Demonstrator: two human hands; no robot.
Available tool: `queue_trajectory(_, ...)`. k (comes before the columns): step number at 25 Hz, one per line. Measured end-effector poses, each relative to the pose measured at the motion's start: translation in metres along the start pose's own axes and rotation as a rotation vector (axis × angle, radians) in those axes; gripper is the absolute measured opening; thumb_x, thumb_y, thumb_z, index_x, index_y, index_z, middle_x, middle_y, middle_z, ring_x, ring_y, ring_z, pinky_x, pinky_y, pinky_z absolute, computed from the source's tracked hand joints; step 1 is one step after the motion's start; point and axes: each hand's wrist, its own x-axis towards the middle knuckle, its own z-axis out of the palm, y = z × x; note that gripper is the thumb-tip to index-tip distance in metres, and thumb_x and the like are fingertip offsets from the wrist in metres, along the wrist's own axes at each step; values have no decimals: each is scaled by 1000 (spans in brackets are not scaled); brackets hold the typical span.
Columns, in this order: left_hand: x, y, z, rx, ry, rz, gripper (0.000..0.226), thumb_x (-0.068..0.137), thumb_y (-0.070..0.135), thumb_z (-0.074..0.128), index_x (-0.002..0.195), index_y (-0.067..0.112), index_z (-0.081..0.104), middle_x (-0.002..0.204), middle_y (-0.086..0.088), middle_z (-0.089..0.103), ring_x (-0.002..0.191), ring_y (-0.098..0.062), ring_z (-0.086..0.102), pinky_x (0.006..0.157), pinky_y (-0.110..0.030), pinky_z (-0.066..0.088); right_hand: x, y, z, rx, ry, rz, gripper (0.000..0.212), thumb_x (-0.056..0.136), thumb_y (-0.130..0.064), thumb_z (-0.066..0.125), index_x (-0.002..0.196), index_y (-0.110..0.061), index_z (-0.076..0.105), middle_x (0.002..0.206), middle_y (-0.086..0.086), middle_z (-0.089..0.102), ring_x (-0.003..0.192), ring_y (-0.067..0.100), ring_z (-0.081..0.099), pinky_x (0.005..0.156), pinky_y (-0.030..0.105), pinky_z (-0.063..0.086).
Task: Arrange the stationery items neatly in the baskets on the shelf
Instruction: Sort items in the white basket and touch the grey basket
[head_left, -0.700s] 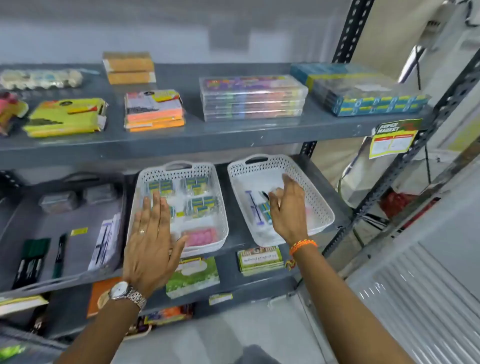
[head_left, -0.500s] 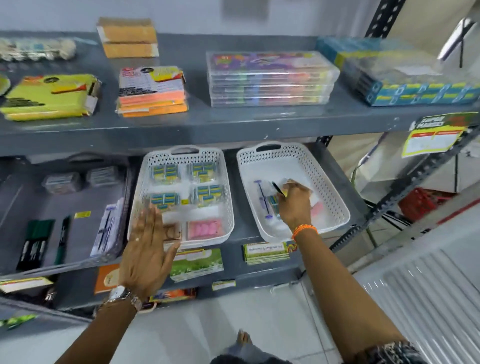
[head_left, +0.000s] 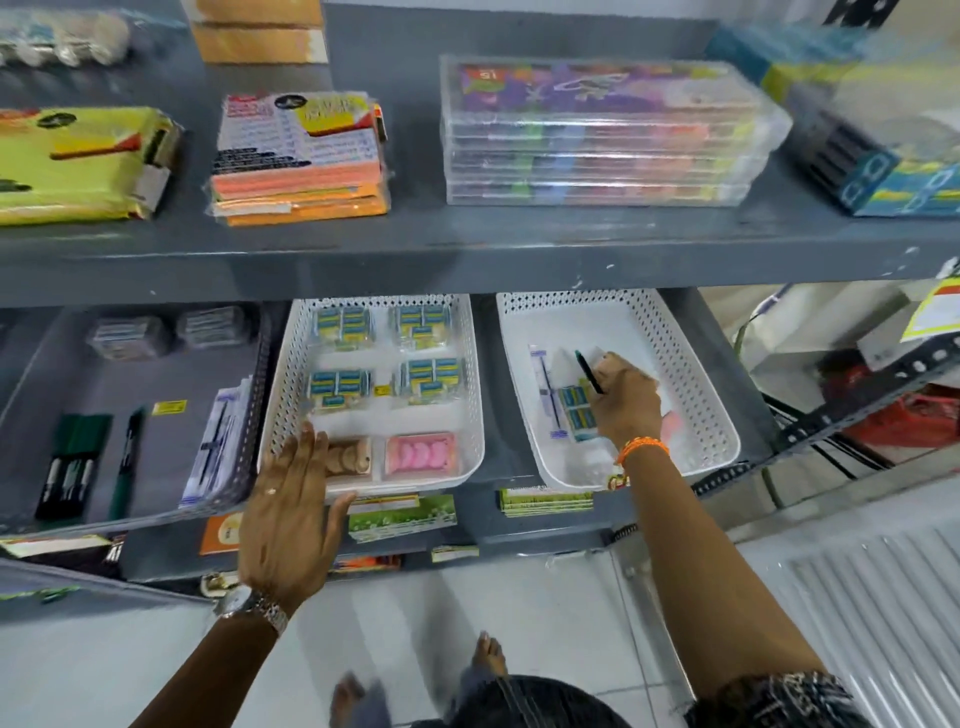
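Sorting stationery into shelf baskets

Left hand (head_left: 291, 512), fingers spread and empty, steadies the left basket (head_left: 470, 415) at its near rim; farther right, right hand (head_left: 626, 402) pinches a pen (head_left: 589, 371) inside the right basket (head_left: 696, 374), apparently to lay it straight.

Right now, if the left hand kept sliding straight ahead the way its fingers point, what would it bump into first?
Probably the tan packet in the middle white basket; the left hand already overlaps the near rim, though depth is unclear.

Matt grey painted metal shelf (head_left: 467, 249); perforated white plastic baskets (head_left: 467, 364); glossy clear plastic cases (head_left: 597, 140) above; shiny metal watch (head_left: 254, 608); smooth pale floor tiles (head_left: 467, 613).
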Motion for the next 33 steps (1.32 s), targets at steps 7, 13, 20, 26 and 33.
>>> queue_trajectory(7,0,-7,-1,0,-46,41,72,98,50,34,156,7,30,164,-13,27,151,-31,30,123,-48,23,-21,-12,-9,1073,-253,288,30,93,6,56,72,-14,66,72,8,63,69,26,59,65,36,47)
queue_trajectory(13,0,-13,-2,4,-46,66,75,98,54,34,158,8,27,166,-10,23,152,-28,27,124,-46,23,-50,-30,-10,1336,-411,330,19,97,3,53,87,-4,68,73,2,76,70,15,73,63,26,60)
queue_trajectory(20,-29,-77,-29,-48,32,37,67,100,46,35,156,9,32,163,-7,32,150,-26,32,122,-44,26,-54,-110,5,1247,-443,-7,16,91,4,60,92,-8,70,75,-5,76,76,12,69,75,26,58)
queue_trajectory(26,-66,-162,-58,-60,193,-171,52,99,33,41,140,4,54,142,-15,58,131,-33,55,118,-47,34,-83,-245,64,909,-466,-640,18,81,5,74,85,-12,73,78,0,74,74,2,67,72,18,53)
queue_trajectory(33,-82,-217,-61,-109,205,-296,43,99,32,38,124,6,62,126,-15,64,124,-33,54,103,-40,43,-139,-395,167,24,-443,-1617,13,84,-20,71,95,-21,79,89,-1,72,92,24,60,78,37,49)
